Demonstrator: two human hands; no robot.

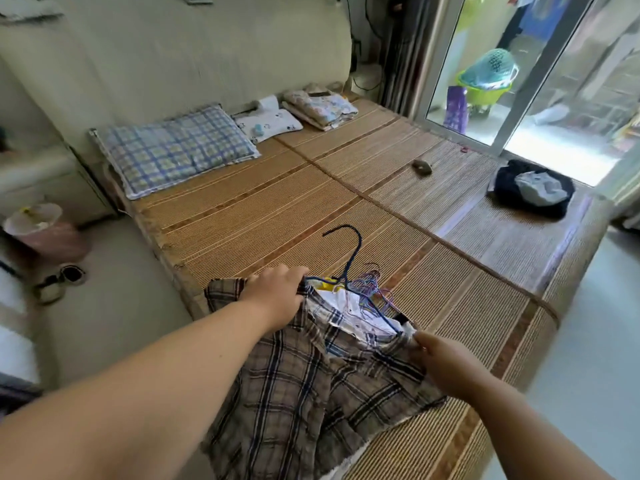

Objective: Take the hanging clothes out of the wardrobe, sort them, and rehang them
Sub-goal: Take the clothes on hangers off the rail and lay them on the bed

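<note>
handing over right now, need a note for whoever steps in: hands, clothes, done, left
Left hand grips one shoulder of the plaid shirt beside the blue hanger; right hand pinches the other shoulder.
Shirt lies over a white garment and spare hangers at the near edge of the bamboo mat.
Done: these clothes are out; wardrobe not in view.
Left: sorting, rehanging.

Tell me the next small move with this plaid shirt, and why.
Probably ease the blue hanger out of the plaid shirt: the left hand grips one shoulder, the right hand pinches the other, and the shirt lies on the bed mat with the hanger inside.
</note>
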